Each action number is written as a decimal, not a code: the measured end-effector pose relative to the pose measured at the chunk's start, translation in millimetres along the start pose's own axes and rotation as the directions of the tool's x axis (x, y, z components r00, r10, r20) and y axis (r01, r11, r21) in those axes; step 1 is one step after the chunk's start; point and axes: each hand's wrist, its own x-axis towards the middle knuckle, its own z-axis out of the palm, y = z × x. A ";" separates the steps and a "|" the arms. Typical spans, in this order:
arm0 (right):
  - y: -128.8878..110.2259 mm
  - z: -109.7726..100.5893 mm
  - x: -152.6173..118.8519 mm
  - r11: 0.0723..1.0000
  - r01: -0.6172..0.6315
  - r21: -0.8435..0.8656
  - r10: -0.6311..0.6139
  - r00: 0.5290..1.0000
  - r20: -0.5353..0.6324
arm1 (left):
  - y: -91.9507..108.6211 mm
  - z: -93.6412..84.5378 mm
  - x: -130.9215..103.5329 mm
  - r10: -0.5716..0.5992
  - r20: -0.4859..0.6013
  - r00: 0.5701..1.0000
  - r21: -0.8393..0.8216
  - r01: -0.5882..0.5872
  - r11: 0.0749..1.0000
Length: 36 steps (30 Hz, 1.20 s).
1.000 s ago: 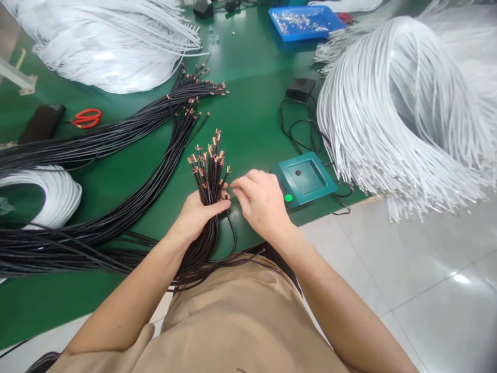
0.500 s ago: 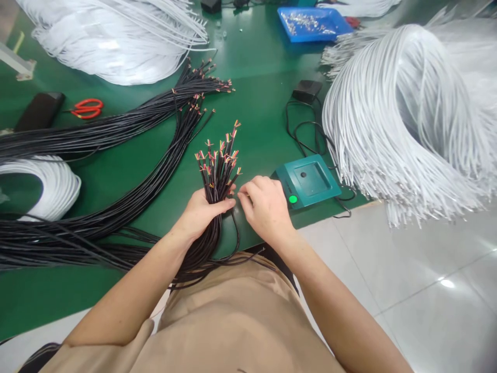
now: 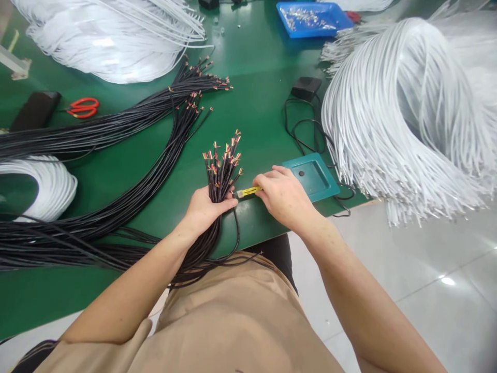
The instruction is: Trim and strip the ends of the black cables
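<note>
My left hand point(image 3: 205, 210) is wrapped around a bundle of black cables point(image 3: 219, 178). Their stripped ends stick up above the fist, showing short red, yellow and white cores. To the right of the bundle, my right hand point(image 3: 285, 194) pinches a slim yellow strip-like item point(image 3: 249, 191) with a pale end and dark marks; its exact kind is unclear. The pale end reaches my left fingertips and thumb. One cable point(image 3: 237, 230) hangs loose in a loop below them. A teal device with a recessed top point(image 3: 312, 176) sits right behind my right hand, partly covered by it.
More black cables point(image 3: 147, 199) run across the green table point(image 3: 256, 114) on the left. Red-handled scissors point(image 3: 83, 108), a dark case point(image 3: 34, 111) and a white coil point(image 3: 56, 186) lie there. White cable heaps point(image 3: 373, 109) stand right; a blue tray point(image 3: 310, 31) of small parts is behind.
My right hand has moved right, away from the bundle and partly over the teal device. The yellow item now shows between my hands. The cable ends in my left hand have shifted slightly.
</note>
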 end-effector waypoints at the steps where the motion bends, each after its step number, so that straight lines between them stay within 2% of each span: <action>1: 0.3 0.0 0.5 1.000 0.007 -0.004 -0.007 1.000 -0.002 | 0.6 0.2 0.2 0.007 0.003 1.000 0.033 -0.007 0.999; 15: 1.6 4.2 6.7 0.999 0.024 -0.041 -0.025 0.999 -0.021 | 7.9 8.1 -2.1 0.083 -0.045 0.996 0.297 -0.066 0.953; 19: 0.9 -0.1 3.7 0.999 0.034 -0.029 -0.034 0.999 -0.004 | 7.3 8.5 -2.3 0.084 -0.020 0.996 0.325 -0.073 0.943; 21: 2.2 -2.4 0.3 1.000 0.023 -0.014 -0.024 0.999 -0.047 | 6.3 7.9 -1.7 0.075 0.001 0.997 0.332 -0.071 0.941; 23: 5.6 -2.7 -3.6 0.997 -0.072 -0.024 0.067 0.986 -0.151 | 5.0 6.9 -0.9 0.067 0.013 0.998 0.335 -0.067 0.940; 26: 13.5 1.8 -7.9 0.950 -0.307 -0.055 0.279 0.916 -0.289 | 2.6 5.2 0.1 0.038 0.028 0.999 0.289 -0.044 0.956; 28: 17.7 5.4 -8.7 0.922 -0.380 -0.068 0.344 0.889 -0.301 | 0.7 3.6 0.2 0.014 0.023 1.000 0.222 -0.019 0.975; 32: 11.6 5.3 -7.7 0.934 -0.354 -0.041 0.325 0.894 -0.310 | -1.5 -1.3 -1.8 -0.008 -0.021 1.000 0.066 0.010 0.998; 36: -20.1 4.3 -7.9 0.944 -0.250 0.214 0.301 0.919 -0.255 | -0.4 -6.4 -6.0 0.027 -0.032 0.999 -0.121 -0.030 0.992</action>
